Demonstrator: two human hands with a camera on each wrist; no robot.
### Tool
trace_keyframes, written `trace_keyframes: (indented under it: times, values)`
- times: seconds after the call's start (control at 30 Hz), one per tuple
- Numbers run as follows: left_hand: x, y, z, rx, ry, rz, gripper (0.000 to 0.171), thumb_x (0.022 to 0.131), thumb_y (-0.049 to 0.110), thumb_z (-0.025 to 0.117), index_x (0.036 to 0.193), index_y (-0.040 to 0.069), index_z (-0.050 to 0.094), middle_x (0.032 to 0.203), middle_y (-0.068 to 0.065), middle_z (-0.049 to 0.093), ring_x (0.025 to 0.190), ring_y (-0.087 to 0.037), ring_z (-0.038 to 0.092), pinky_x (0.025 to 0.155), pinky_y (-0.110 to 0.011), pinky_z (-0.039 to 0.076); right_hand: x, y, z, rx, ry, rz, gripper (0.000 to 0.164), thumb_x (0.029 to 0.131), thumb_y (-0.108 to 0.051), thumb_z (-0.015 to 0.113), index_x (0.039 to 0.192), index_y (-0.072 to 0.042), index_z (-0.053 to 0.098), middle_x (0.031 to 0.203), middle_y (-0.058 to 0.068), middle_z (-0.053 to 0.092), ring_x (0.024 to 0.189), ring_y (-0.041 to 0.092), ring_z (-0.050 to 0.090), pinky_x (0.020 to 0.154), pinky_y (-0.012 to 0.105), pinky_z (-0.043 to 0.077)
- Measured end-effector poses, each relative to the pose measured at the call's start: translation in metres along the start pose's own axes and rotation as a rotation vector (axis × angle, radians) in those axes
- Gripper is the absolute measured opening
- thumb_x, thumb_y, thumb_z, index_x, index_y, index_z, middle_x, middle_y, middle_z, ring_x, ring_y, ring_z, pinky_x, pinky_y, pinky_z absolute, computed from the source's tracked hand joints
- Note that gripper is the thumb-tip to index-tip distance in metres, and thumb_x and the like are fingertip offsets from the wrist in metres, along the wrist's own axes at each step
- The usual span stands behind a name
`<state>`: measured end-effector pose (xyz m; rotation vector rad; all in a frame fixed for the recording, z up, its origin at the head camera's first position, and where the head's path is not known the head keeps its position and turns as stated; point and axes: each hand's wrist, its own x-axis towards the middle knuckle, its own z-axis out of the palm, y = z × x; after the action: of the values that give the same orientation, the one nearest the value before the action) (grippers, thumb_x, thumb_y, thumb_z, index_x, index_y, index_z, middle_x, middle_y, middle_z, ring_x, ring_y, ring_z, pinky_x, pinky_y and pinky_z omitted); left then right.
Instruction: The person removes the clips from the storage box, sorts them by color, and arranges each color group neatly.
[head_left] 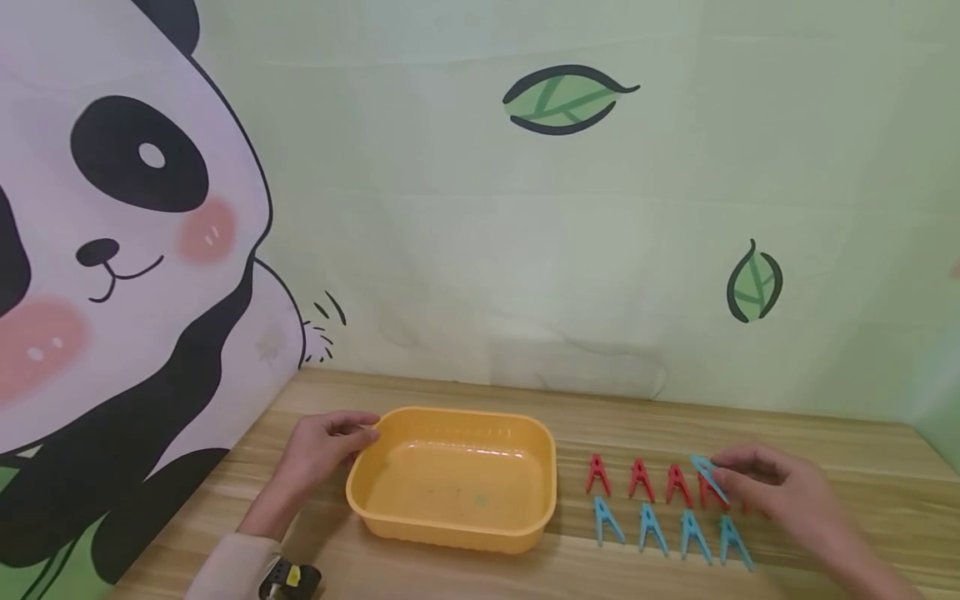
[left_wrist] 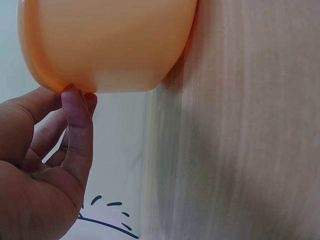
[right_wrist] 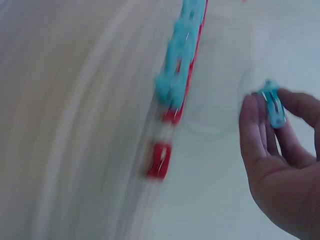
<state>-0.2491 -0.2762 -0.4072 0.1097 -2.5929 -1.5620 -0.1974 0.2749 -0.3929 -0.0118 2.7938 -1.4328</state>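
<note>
A yellow plastic basin (head_left: 450,540) stands upright on the wooden table. My left hand (head_left: 318,450) pinches its left rim near the far corner; the left wrist view shows thumb and fingers meeting at the edge of the basin (left_wrist: 115,50). To the right, my right hand (head_left: 791,492) holds a blue clothespin (head_left: 707,477) between thumb and fingertips, raised above the table. Behind it lies a row of red clothespins (head_left: 639,478), partly hidden by the hand. Nearer to me is a row of several blue clothespins (head_left: 651,529). In the right wrist view the held blue clothespin (right_wrist: 274,107) shows clearly.
The wooden table (head_left: 315,533) meets a pale green wall (head_left: 420,250) printed with leaves and a panda (head_left: 150,250). On the left wrist sits a black device (head_left: 291,577) below the sleeve. The right wrist view is blurred around the rows.
</note>
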Motion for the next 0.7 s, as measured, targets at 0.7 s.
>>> trace_keyframes:
  times: [0.7]
  values:
    - [0.003,0.001,0.000,-0.002,-0.018,-0.005,0.030,0.098,0.015,0.079,0.124,0.001,0.077,0.109,-0.012,0.077,0.082,-0.018,0.066,0.071,-0.031,0.059,-0.003,0.051,-0.045,-0.156,-0.219,0.101,0.022,0.102,-0.021,0.072,0.111,-0.001,0.072,0.100,0.002,0.070,0.089,0.020,0.063,0.073,0.032,0.056]
